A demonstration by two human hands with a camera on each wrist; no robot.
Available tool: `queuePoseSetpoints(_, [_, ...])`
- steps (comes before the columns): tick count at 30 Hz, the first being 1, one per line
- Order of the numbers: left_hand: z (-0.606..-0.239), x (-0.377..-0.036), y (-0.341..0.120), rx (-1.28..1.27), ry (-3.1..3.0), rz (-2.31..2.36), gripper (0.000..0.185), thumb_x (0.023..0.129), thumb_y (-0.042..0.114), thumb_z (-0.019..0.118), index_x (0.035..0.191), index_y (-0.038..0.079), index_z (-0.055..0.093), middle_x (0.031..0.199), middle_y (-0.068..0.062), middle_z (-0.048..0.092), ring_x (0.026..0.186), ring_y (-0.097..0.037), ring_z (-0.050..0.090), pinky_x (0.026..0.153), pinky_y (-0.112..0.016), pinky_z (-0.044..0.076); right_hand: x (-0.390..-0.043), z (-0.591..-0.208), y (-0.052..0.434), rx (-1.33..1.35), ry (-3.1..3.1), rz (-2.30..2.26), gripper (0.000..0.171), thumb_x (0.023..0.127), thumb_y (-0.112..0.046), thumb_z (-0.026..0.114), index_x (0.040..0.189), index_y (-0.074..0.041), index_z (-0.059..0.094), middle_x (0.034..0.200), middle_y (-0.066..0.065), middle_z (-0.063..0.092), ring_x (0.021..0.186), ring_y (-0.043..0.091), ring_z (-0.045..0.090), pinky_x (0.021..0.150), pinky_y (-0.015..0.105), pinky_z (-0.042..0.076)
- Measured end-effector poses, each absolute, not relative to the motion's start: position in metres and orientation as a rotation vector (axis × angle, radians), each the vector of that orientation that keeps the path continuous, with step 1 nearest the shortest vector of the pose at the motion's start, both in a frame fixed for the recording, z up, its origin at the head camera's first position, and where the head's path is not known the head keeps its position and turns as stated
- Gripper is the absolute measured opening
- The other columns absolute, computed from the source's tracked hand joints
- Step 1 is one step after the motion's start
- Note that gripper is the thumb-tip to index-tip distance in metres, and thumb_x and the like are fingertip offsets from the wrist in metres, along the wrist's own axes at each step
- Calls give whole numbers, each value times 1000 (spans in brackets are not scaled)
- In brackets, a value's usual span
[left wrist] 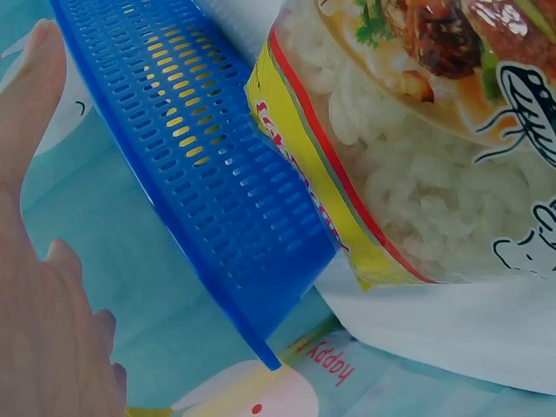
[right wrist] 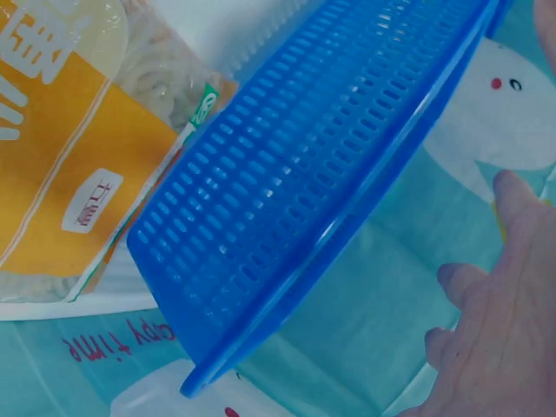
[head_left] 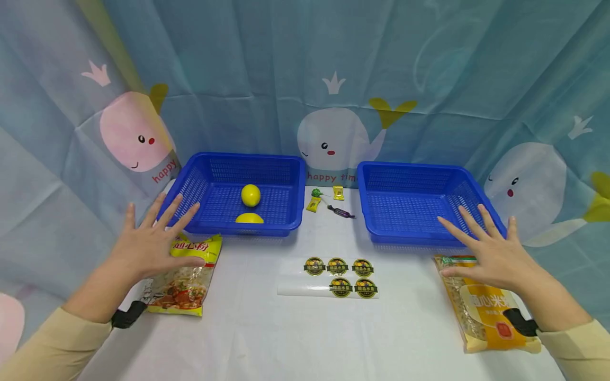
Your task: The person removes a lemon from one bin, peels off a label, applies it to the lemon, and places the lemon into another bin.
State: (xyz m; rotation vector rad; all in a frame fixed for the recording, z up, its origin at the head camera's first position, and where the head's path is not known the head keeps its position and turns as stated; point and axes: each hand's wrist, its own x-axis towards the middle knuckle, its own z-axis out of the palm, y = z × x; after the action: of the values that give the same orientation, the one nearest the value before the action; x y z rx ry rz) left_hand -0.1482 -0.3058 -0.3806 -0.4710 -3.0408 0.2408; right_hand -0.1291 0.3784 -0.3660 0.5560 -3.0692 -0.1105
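My left hand (head_left: pixel 152 238) hovers with fingers spread above a yellow noodle packet (head_left: pixel 183 278), beside the left blue basket (head_left: pixel 209 225), which holds two lemons (head_left: pixel 250 195). My right hand (head_left: pixel 486 248) is spread flat over an orange-yellow noodle packet (head_left: pixel 486 307), in front of the right blue basket (head_left: pixel 410 238), which has nothing in it. In the left wrist view the palm (left wrist: pixel 43 330) sits by the basket wall (left wrist: pixel 208 182) and the yellow packet (left wrist: pixel 417 156). The right wrist view shows the fingers (right wrist: pixel 495 330), the basket wall (right wrist: pixel 330 165) and the orange packet (right wrist: pixel 78 165).
Between the baskets lie several small wrapped sweets (head_left: pixel 329 201). A clear sheet of round stickers (head_left: pixel 340 275) lies mid-table. The white table (head_left: pixel 295 338) is backed by a blue whale-print curtain (head_left: pixel 333 79) on all sides.
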Motion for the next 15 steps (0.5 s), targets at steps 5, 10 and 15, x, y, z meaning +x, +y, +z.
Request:
queuePoseSetpoints(5, [-382, -149, -302, -484, -3056, 217, 119, 73, 93, 48, 163, 33, -2, 170, -12, -5, 153, -38, -22, 106, -75, -24, -130, -366, 378, 561, -3070, -104, 107, 79, -73, 68, 162, -39, 9, 170, 9, -10, 151, 35, -28, 102, 69, -32])
queuePoseSetpoints(10, [-383, -152, -299, -479, -3071, 187, 120, 72, 93, 50, 163, 34, -1, 171, -11, -5, 153, -36, -24, 106, -74, -25, -134, -364, 374, 549, -3072, -80, 105, 81, -72, 67, 162, -39, 10, 171, 9, -7, 151, 34, -28, 102, 68, -32])
queuePoseSetpoints(15, [-377, -160, -291, -479, -3069, 119, 105, 84, 84, 47, 163, 34, 0, 170, -15, 5, 154, -42, -12, 109, -77, -18, -145, -355, 359, 561, -3092, 142, 98, 87, -64, 67, 162, -37, 12, 171, 8, -3, 155, 41, -12, 113, 78, 0])
